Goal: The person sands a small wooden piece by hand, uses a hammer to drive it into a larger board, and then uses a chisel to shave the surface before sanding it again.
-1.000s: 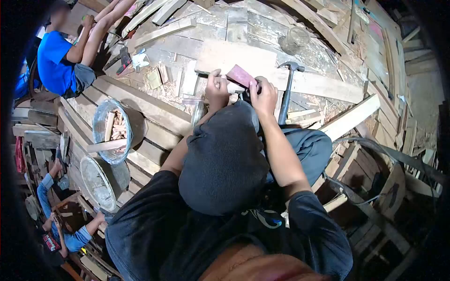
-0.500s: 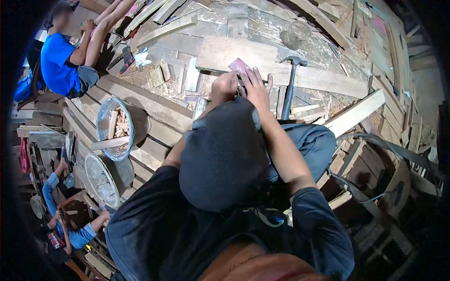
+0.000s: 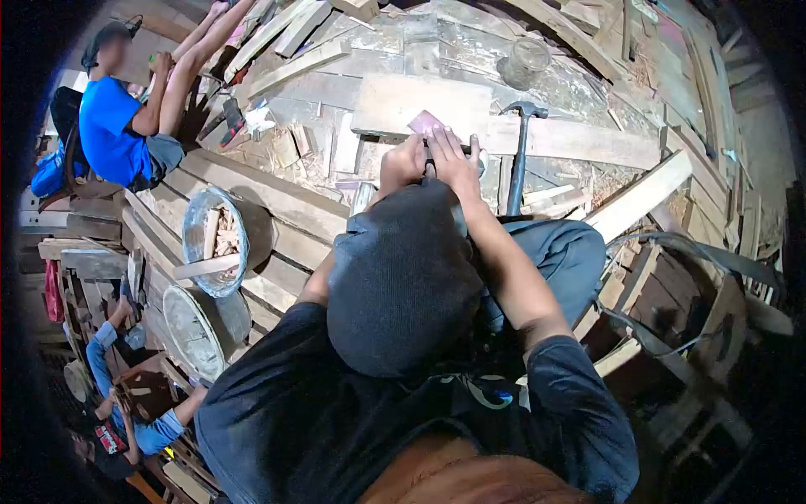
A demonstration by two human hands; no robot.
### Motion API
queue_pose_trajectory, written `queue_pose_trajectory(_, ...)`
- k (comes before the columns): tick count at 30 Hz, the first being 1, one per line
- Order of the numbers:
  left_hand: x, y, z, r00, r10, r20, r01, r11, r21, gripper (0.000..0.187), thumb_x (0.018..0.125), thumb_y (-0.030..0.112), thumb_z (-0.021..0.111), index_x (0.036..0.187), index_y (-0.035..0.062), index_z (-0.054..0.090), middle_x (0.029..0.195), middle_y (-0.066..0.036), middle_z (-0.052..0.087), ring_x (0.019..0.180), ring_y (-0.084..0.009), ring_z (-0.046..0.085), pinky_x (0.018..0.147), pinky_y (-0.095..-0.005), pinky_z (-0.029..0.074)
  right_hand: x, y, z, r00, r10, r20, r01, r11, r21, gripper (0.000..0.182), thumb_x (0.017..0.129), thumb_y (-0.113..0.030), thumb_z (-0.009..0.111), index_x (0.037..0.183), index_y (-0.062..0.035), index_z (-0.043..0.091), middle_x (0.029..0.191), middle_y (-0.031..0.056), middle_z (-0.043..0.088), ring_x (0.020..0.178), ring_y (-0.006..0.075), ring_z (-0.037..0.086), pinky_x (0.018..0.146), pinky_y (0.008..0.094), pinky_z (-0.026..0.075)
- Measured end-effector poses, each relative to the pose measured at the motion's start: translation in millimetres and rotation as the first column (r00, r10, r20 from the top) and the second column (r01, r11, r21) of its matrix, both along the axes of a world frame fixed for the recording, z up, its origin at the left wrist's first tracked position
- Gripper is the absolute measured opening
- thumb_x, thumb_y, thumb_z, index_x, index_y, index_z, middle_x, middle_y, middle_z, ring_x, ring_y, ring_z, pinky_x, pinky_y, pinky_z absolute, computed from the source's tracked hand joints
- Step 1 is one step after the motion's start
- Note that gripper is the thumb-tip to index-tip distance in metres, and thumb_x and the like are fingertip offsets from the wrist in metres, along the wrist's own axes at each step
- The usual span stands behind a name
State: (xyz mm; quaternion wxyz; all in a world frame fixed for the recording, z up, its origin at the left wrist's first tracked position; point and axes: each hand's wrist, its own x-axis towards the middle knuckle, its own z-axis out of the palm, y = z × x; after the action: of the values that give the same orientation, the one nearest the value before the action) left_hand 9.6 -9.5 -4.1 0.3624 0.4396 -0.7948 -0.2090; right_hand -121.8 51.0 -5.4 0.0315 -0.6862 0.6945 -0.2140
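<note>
My left hand (image 3: 403,165) is closed at the near edge of a pale board (image 3: 395,99); its fingers wrap round something hidden. Beside it my right hand (image 3: 456,168) lies palm down, its fingers stretched forward. A small pinkish flat piece (image 3: 423,122) rests on the board at those fingertips. Part of a dark object shows between and under the hands, too covered to identify. Right of my right hand, a dark-handled hammer (image 3: 520,160) lies with its head away from me. A dark cap hides the space below my wrists.
Two buckets stand at the left, one (image 3: 238,244) with wood scraps, the other (image 3: 191,332) beside it. A person in blue (image 3: 109,126) sits upper left, another person (image 3: 158,433) lower left. A glass jar (image 3: 531,55) stands beyond the board. An angled plank (image 3: 642,197) lies right.
The view has shifted slightly, moving the buckets and people rightward in the picture. My right hand's fingers have drawn a little closer together. My left hand stays beside it, closed.
</note>
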Motion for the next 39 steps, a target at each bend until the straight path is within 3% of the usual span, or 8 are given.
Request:
queue_pose_trajectory(11, -5.1, -6.5, -7.9, 0.988, -0.023, -0.155, 0.004, 0.992, -0.123, 0.02, 0.089, 0.009, 0.062, 0.106, 0.0064, 0.071, 0.08, -0.022, 0.069, 0.074, -0.0377, 0.07, 0.066, -0.0452, 0.055, -1.6, 0.1, -15.3, 0.997, 0.0, 0.074, -0.002, 1.0, 0.026, 0.052, 0.09, -0.024, 0.053, 0.141, -0.0137, 0.054, 0.156, 0.0046, 0.044, 0.147, 0.0178, 0.037, 0.117, 0.0692, 0.011)
queue_pose_trajectory(15, 6.5, 8.7, 1.4, 0.999, 0.008, -0.048, -0.005, 0.998, 0.061, 0.019, 0.089, 0.011, 0.062, 0.105, 0.0082, 0.071, 0.085, -0.022, 0.069, 0.076, -0.0402, 0.069, 0.066, -0.0448, 0.054, -3.3, 0.2, -11.6, 0.999, 0.028, 0.041, -0.031, 0.998, 0.061, 0.053, 0.092, -0.025, 0.052, 0.143, -0.0118, 0.05, 0.157, 0.0063, 0.042, 0.147, 0.0203, 0.037, 0.118, 0.0688, 0.01)
queue_pose_trajectory(16, 1.6, 2.6, 0.1, 0.998, -0.009, -0.054, 0.007, 0.999, -0.046, 0.019, 0.088, 0.013, 0.064, 0.105, 0.0083, 0.071, 0.083, -0.023, 0.069, 0.074, -0.0399, 0.069, 0.065, -0.0449, 0.054, -0.7, 1.9, -8.6, 0.995, 0.009, 0.095, -0.009, 1.0, 0.001, 0.053, 0.092, -0.024, 0.051, 0.143, -0.011, 0.051, 0.157, 0.0066, 0.043, 0.147, 0.0204, 0.037, 0.117, 0.0691, 0.011)
queue_pose_trajectory(23, 6.7, 11.1, 1.4, 1.0, 0.013, -0.02, -0.01, 0.993, 0.119, 0.022, 0.089, 0.012, 0.064, 0.109, 0.0041, 0.07, 0.087, -0.024, 0.069, 0.079, -0.0394, 0.07, 0.07, -0.0429, 0.054, -3.0, 5.9, 0.9, 0.999, 0.027, 0.042, -0.028, 0.999, 0.035, 0.052, 0.094, -0.029, 0.05, 0.143, -0.0105, 0.05, 0.156, 0.0073, 0.043, 0.147, 0.0206, 0.036, 0.117, 0.0696, 0.009)
queue_pose_trajectory(28, -4.2, -2.8, 4.3, 0.995, -0.009, -0.095, 0.011, 1.0, 0.02, 0.02, 0.089, 0.012, 0.065, 0.107, 0.0044, 0.07, 0.089, -0.022, 0.07, 0.08, -0.0373, 0.071, 0.069, -0.0421, 0.055, -1.5, 5.3, -1.5, 0.999, 0.023, 0.036, -0.02, 0.997, -0.069, 0.05, 0.097, -0.033, 0.047, 0.14, -0.0086, 0.054, 0.154, 0.0075, 0.047, 0.146, 0.0213, 0.038, 0.115, 0.0727, 0.012)
queue_pose_trajectory(32, 7.7, 4.8, -6.0, 1.0, -0.001, 0.026, -0.002, 0.995, 0.099, 0.021, 0.089, 0.01, 0.064, 0.108, 0.0037, 0.069, 0.086, -0.023, 0.07, 0.078, -0.0385, 0.07, 0.069, -0.041, 0.054, -0.3, 4.3, -4.8, 1.0, 0.012, 0.004, -0.012, 1.0, -0.021, 0.049, 0.097, -0.032, 0.045, 0.14, -0.0083, 0.054, 0.151, 0.0082, 0.049, 0.146, 0.0218, 0.038, 0.114, 0.0736, 0.012)
queue_pose_trajectory(36, -4.6, -1.6, 4.4, 0.992, -0.022, -0.124, 0.016, 0.999, -0.046, 0.018, 0.089, 0.01, 0.065, 0.106, 0.0062, 0.07, 0.081, -0.022, 0.069, 0.074, -0.0366, 0.07, 0.066, -0.0419, 0.054, -0.9, 7.8, 2.6, 0.999, 0.02, 0.03, -0.019, 0.999, -0.037, 0.046, 0.097, -0.029, 0.045, 0.137, -0.0095, 0.055, 0.152, 0.0074, 0.048, 0.144, 0.0215, 0.041, 0.114, 0.074, 0.013)
queue_pose_trajectory(39, 4.9, 7.5, 2.0, 0.998, -0.003, -0.064, 0.006, 0.999, 0.046, 0.019, 0.089, 0.01, 0.064, 0.106, 0.0041, 0.07, 0.083, -0.023, 0.069, 0.075, -0.0388, 0.069, 0.067, -0.0419, 0.053, 0.8, 3.6, -7.2, 1.0, -0.002, 0.015, 0.003, 0.998, -0.062, 0.047, 0.097, -0.029, 0.045, 0.138, -0.0088, 0.054, 0.154, 0.0076, 0.046, 0.144, 0.0211, 0.041, 0.114, 0.0734, 0.012)
